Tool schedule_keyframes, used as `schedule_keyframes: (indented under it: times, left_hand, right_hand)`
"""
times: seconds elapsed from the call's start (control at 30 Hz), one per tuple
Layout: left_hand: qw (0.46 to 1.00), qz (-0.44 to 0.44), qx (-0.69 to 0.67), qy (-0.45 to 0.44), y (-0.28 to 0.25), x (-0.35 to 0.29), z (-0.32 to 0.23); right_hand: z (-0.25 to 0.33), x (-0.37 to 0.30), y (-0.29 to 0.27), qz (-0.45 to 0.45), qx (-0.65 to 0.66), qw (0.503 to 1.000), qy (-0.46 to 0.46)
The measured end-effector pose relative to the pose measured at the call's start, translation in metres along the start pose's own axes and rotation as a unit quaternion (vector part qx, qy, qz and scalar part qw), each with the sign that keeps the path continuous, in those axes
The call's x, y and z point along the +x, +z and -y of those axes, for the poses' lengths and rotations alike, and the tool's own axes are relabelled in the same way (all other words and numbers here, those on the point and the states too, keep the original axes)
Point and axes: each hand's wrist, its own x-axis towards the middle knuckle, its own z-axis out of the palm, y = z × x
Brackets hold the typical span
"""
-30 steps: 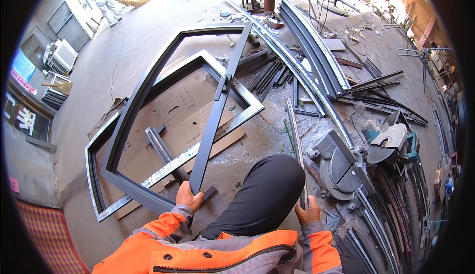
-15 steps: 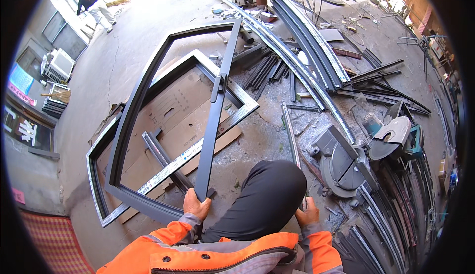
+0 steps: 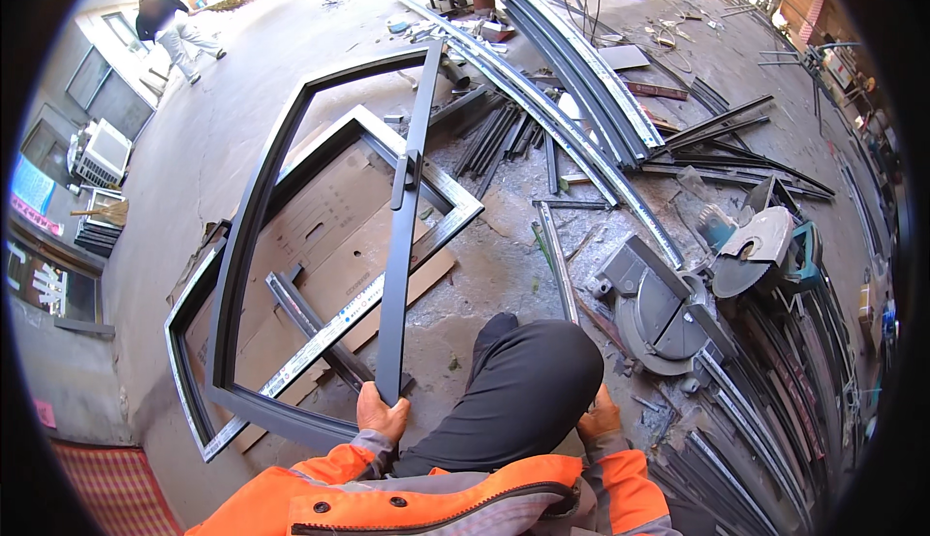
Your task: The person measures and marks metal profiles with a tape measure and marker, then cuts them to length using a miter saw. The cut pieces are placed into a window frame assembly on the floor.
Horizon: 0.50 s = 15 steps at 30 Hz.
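Observation:
My left hand (image 3: 384,414) is closed round the near right corner of a dark grey window sash (image 3: 395,284), which is tilted up. A grey handle (image 3: 400,183) sits on its right-hand bar. Behind and below the sash lies a larger window frame (image 3: 329,335) with silvery, film-covered faces. To the right of my bent knee, my right hand (image 3: 599,416) is closed on the near end of a long, thin metal profile (image 3: 558,263). My knee hides part of this profile, and its far end reaches the floor beside the scrap.
Cardboard (image 3: 334,212) lies under the frames. A miter saw (image 3: 668,313) with an exposed blade stands to the right, beside bundled profiles (image 3: 765,429). Long profiles (image 3: 581,81) and offcuts (image 3: 499,139) cover the floor ahead. Another person (image 3: 174,32) is at the far left.
The view has shifted slightly, so most of the scene sits a little further left. Both hands keep their grips. The far person's pose has changed.

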Motion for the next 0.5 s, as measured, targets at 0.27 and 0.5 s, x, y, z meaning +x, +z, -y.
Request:
schedule_keyframes:
  times: [0.27, 0.5]
  left_hand:
    - [1.0, -0.012, 0.015, 0.003, 0.004, -0.01, -0.006]
    - [1.0, -0.014, 0.008, 0.006, 0.005, -0.02, -0.01]
  right_hand:
    - [-0.015, 0.008, 0.002, 0.028, -0.038, 0.999, -0.02]
    - [-0.015, 0.011, -0.007, 0.068, -0.076, 0.992, -0.07]
